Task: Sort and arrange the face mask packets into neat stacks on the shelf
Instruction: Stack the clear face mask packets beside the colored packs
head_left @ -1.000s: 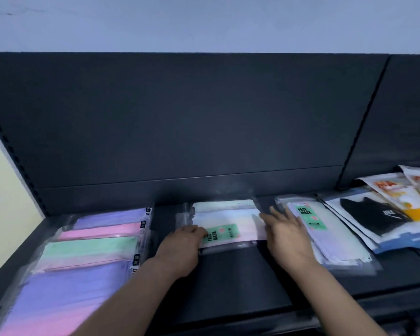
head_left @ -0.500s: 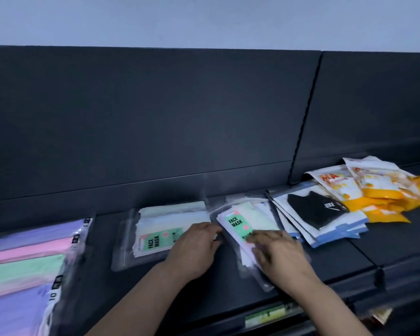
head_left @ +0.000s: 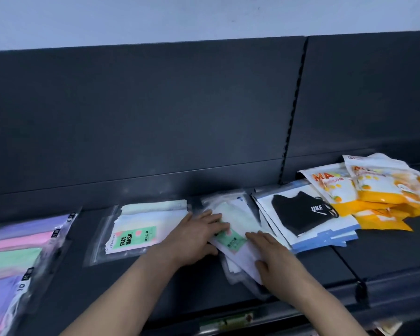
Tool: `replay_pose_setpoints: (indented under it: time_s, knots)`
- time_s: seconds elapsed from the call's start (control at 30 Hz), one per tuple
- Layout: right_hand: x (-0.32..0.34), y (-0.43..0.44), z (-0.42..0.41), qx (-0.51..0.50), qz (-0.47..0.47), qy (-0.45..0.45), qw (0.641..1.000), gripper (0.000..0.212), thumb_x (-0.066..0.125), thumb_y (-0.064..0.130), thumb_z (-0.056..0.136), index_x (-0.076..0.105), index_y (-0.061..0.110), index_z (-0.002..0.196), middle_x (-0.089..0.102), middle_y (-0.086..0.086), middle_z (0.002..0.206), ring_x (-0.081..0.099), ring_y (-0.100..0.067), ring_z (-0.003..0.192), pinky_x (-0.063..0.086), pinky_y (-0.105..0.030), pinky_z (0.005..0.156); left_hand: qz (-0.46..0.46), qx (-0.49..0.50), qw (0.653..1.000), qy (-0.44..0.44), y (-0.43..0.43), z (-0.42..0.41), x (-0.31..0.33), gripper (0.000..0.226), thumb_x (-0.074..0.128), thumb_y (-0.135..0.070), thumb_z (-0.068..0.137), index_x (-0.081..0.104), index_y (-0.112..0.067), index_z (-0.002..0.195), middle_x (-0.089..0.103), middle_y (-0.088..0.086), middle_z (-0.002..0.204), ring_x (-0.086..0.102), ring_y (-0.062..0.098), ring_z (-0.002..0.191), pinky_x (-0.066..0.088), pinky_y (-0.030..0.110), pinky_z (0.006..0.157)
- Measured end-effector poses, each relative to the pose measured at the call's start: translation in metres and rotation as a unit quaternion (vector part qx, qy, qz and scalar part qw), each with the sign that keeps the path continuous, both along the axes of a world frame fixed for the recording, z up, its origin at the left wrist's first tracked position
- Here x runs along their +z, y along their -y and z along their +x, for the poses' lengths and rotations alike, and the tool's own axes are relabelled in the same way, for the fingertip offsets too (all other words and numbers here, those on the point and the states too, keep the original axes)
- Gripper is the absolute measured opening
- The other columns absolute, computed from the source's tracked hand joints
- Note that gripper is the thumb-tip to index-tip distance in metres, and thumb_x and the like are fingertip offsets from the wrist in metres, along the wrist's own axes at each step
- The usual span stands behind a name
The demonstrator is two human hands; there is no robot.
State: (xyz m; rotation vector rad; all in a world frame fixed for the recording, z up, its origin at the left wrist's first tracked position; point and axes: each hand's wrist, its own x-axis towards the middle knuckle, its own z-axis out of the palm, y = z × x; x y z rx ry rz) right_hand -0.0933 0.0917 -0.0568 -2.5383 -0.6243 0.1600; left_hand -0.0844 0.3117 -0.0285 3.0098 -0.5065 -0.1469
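A neat stack of clear face mask packets [head_left: 136, 229] with a green FACE MASK label lies on the dark shelf [head_left: 131, 284]. To its right is a loose, skewed pile of the same packets [head_left: 238, 214]. My left hand [head_left: 197, 238] lies on the pile's left side, fingers stretched over the green label, thumb at the near edge. On the pile's near right part, my right hand [head_left: 277, 263] rests with flat fingers. Both hands hide much of the pile.
Large pastel mask packs [head_left: 17, 251] fill the shelf's left end. Black-mask packets [head_left: 301, 214] lie fanned right of the pile, with orange packets [head_left: 374, 190] heaped behind them. A slotted upright [head_left: 294, 112] splits the back panel. A price strip [head_left: 228, 321] runs along the front edge.
My left hand left the neat stack and moved right onto the loose pile. My right hand slid nearer along the pile. The view panned right.
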Motion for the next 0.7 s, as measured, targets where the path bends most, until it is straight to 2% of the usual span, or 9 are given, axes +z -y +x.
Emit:
replay_pose_setpoints:
  time_s: [0.1,0.2,0.37,0.47,0.53,0.63,0.7]
  knots:
    - [0.001,0.011,0.002,0.025,0.011,0.004,1.000,0.060,0.043,0.004,0.090,0.035,0.029,0.143,0.029,0.011,0.151,0.022,-0.005,0.142,0.018,-0.016,0.111,-0.015,0.009,0.998,-0.056,0.002,0.004,0.008,0.079,0.067,-0.044,0.084,0.024,-0.036,0.150,0.009,-0.008,0.161,0.001,0.010,0.149,0.005,0.041,0.121]
    - [0.004,0.016,0.003,0.060,0.023,0.018,0.998,0.063,0.042,-0.004,0.083,0.045,0.030,0.136,0.037,0.012,0.145,0.025,-0.001,0.139,0.018,-0.009,0.105,-0.078,0.012,0.993,-0.089,0.008,0.012,0.014,0.074,0.064,-0.046,0.086,0.027,-0.036,0.149,0.012,-0.007,0.161,0.005,0.009,0.148,0.011,0.038,0.121]
    - [0.009,0.022,0.005,0.088,0.048,0.013,0.995,0.066,0.040,-0.008,0.080,0.051,0.033,0.131,0.038,0.015,0.145,0.021,0.004,0.140,0.015,-0.003,0.098,-0.017,0.023,0.998,-0.058,0.025,0.028,0.009,0.061,0.050,-0.047,0.094,0.027,-0.034,0.149,0.019,-0.008,0.160,0.011,0.012,0.148,0.008,0.044,0.120]
    - [0.007,0.023,0.001,0.078,0.075,0.014,0.994,0.066,0.037,-0.009,0.082,0.050,0.032,0.132,0.038,0.016,0.144,0.017,0.014,0.132,0.010,0.003,0.097,-0.014,0.047,0.998,-0.042,0.031,0.032,0.007,0.061,0.057,-0.051,0.088,0.039,-0.031,0.143,0.040,-0.002,0.144,0.033,0.020,0.135,0.025,0.038,0.113]
    - [0.003,0.023,-0.001,0.069,0.084,0.027,0.994,0.066,0.034,-0.010,0.082,0.050,0.032,0.130,0.038,0.021,0.143,0.011,0.022,0.129,0.007,0.003,0.100,-0.029,0.068,0.997,-0.008,0.032,0.035,0.009,0.056,0.060,-0.052,0.085,0.049,-0.029,0.135,0.048,-0.001,0.130,0.040,0.020,0.123,0.035,0.035,0.104]
    - [-0.002,0.020,-0.003,0.045,0.103,0.040,0.993,0.062,0.038,-0.007,0.082,0.053,0.036,0.125,0.035,0.036,0.130,0.009,0.029,0.126,0.007,0.006,0.099,-0.066,0.087,0.994,0.026,0.029,0.035,0.014,0.041,0.060,-0.048,0.086,0.058,-0.031,0.124,0.054,-0.004,0.117,0.043,0.018,0.116,0.038,0.036,0.096]
    - [-0.001,0.013,-0.004,0.041,0.122,0.043,0.991,0.062,0.041,-0.005,0.081,0.054,0.040,0.122,0.037,0.038,0.127,0.016,0.028,0.126,0.013,0.004,0.101,-0.057,0.096,0.993,0.030,0.024,0.030,0.016,0.036,0.058,-0.046,0.088,0.059,-0.034,0.122,0.054,-0.004,0.116,0.042,0.018,0.115,0.036,0.038,0.095]
